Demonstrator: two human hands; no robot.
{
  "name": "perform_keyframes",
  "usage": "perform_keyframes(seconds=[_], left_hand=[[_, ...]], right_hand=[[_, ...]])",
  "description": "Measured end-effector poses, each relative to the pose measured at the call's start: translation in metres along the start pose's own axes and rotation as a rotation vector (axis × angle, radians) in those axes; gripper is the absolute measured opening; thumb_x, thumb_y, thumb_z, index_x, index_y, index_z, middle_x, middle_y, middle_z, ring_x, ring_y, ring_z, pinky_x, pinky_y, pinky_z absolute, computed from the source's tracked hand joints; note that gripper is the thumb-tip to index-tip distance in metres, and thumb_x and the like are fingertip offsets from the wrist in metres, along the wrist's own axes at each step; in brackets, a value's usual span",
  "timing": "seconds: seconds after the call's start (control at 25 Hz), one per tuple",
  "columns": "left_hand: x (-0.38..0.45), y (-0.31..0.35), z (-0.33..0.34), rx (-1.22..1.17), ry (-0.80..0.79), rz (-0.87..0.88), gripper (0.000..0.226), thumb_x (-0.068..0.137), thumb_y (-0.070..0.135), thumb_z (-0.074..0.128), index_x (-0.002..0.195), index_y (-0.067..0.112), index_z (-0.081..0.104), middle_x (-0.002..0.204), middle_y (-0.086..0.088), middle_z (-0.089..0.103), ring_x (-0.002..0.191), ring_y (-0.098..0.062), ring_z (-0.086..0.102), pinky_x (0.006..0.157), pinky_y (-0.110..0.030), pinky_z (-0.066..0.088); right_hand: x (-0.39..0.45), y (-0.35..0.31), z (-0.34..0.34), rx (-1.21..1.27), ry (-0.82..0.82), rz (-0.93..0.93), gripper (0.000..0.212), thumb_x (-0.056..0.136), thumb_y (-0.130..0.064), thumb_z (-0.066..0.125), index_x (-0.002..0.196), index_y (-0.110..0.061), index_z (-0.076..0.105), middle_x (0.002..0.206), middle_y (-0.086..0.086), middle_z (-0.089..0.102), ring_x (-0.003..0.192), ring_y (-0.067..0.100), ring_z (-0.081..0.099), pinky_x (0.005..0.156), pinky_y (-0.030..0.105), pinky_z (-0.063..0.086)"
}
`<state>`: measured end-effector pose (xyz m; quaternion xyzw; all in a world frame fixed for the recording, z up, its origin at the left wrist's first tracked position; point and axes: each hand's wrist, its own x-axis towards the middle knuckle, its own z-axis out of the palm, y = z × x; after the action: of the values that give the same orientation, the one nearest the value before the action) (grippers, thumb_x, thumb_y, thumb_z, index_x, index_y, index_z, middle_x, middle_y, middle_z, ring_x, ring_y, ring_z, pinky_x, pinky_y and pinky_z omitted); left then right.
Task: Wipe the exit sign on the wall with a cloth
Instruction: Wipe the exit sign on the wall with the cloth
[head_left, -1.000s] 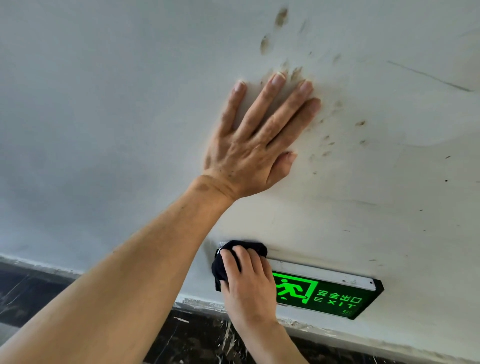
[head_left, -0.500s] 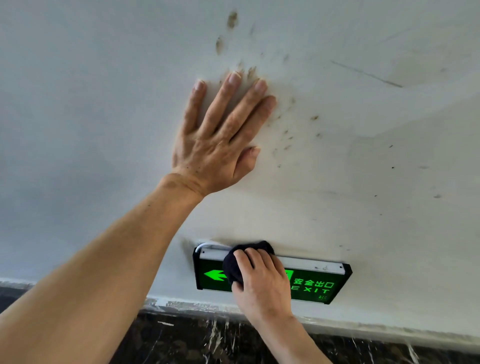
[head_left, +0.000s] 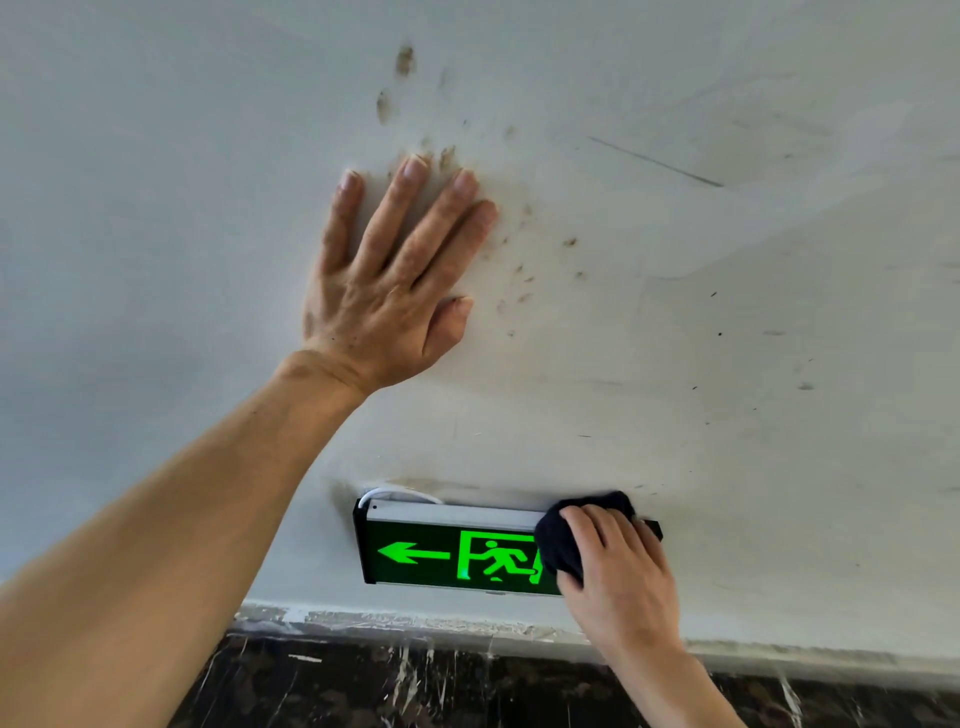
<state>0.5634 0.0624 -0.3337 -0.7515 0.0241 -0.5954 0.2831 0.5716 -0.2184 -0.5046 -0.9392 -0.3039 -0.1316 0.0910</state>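
1. I see my left hand (head_left: 387, 291) pressed flat on the white wall (head_left: 727, 312), fingers spread wide, holding nothing, among brown smudges (head_left: 519, 260).
2. The exit sign (head_left: 452, 551) hangs low on the wall, just above the dark marbled skirting (head_left: 415, 680); its green arrow and running figure show.
3. My right hand (head_left: 618, 566) has its grip closed on a dark cloth (head_left: 561, 545), pressed against the sign's right end and covering that part.
4. A white cable (head_left: 395, 493) loops at the sign's top left corner.

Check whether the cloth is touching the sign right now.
Touching. In the head view the right hand presses the dark cloth flat over the sign, covering its right end with no gap showing.
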Motion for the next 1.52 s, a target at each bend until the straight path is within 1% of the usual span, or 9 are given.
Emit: perform_keyframes(seconds=[0.16,0.36,0.68,0.8,0.92,1.12,1.24,1.36,1.52], left_hand=[[0.0,-0.001,0.001,0.003,0.005,0.007,0.063,0.097,0.041,0.035,0.155,0.017,0.031,0.156,-0.005,0.032,0.145,-0.034,0.028,0.122,-0.054,0.014],[0.001,0.0,0.001,0.002,0.011,0.013,0.063,0.097,0.041,0.034,0.155,0.017,0.032,0.156,-0.005,0.032,0.144,-0.034,0.029,0.121,-0.055,0.015],[0.0,0.002,0.001,0.011,0.013,0.01,0.063,0.097,0.041,0.034,0.155,0.017,0.032,0.157,-0.005,0.032,0.144,-0.034,0.028,0.122,-0.054,0.013],[0.0,0.0,0.002,0.014,0.007,0.008,0.064,0.097,0.041,0.035,0.156,0.017,0.03,0.157,-0.005,0.03,0.145,-0.034,0.028,0.122,-0.054,0.012],[-0.001,0.0,0.003,0.017,0.001,0.007,0.065,0.097,0.041,0.035,0.157,0.017,0.027,0.158,-0.005,0.029,0.146,-0.034,0.025,0.122,-0.054,0.012],[-0.001,0.0,0.005,0.001,0.007,0.009,0.064,0.098,0.041,0.034,0.157,0.018,0.027,0.158,-0.005,0.029,0.146,-0.033,0.023,0.122,-0.054,0.011],[-0.001,-0.001,0.005,0.0,0.005,-0.002,0.064,0.098,0.041,0.034,0.157,0.018,0.027,0.158,-0.005,0.029,0.146,-0.034,0.022,0.122,-0.054,0.011],[-0.001,0.0,0.003,-0.009,-0.005,-0.001,0.063,0.099,0.041,0.032,0.157,0.017,0.028,0.158,-0.006,0.028,0.146,-0.034,0.022,0.122,-0.054,0.01],[-0.001,0.0,0.002,-0.012,-0.027,0.003,0.062,0.099,0.041,0.033,0.156,0.017,0.029,0.158,-0.005,0.028,0.146,-0.035,0.024,0.122,-0.055,0.011]], right_hand=[[-0.006,0.023,0.004,-0.05,0.024,-0.022,0.072,0.042,-0.018,0.09,0.111,-0.017,0.067,0.105,0.002,0.07,0.096,0.026,0.068,0.091,0.045,0.054],[-0.003,0.029,0.007,-0.018,0.05,-0.012,0.079,0.032,-0.013,0.093,0.106,-0.015,0.067,0.1,0.006,0.069,0.084,0.028,0.07,0.073,0.039,0.059],[-0.007,0.027,-0.005,0.098,0.089,0.04,0.062,0.035,0.0,0.089,0.092,-0.014,0.07,0.09,0.004,0.07,0.07,0.026,0.07,0.053,0.031,0.057],[-0.026,0.025,0.002,0.252,-0.063,0.127,0.051,0.055,-0.001,0.082,0.099,-0.022,0.067,0.1,-0.003,0.063,0.078,0.02,0.065,0.064,0.028,0.055],[-0.06,0.027,0.025,0.623,-0.222,0.435,0.046,0.063,-0.002,0.068,0.088,-0.041,0.061,0.097,-0.01,0.062,0.081,0.014,0.059,0.071,0.024,0.044],[-0.075,0.055,0.042,1.099,0.029,0.955,0.046,0.058,0.01,0.072,0.079,-0.03,0.07,0.08,-0.002,0.074,0.084,0.023,0.068,0.076,0.037,0.05],[-0.067,0.073,0.034,1.211,0.175,0.98,0.051,0.064,0.008,0.072,0.088,-0.036,0.068,0.089,0.007,0.074,0.086,0.028,0.067,0.077,0.044,0.051],[-0.052,0.086,0.024,1.377,0.349,0.948,0.042,0.072,0.003,0.074,0.097,-0.029,0.066,0.101,0.015,0.069,0.086,0.028,0.062,0.063,0.032,0.049],[-0.028,0.075,0.016,1.438,0.224,0.767,0.045,0.08,-0.013,0.074,0.121,-0.013,0.058,0.095,0.018,0.068,0.071,0.022,0.057,0.058,0.032,0.043]])
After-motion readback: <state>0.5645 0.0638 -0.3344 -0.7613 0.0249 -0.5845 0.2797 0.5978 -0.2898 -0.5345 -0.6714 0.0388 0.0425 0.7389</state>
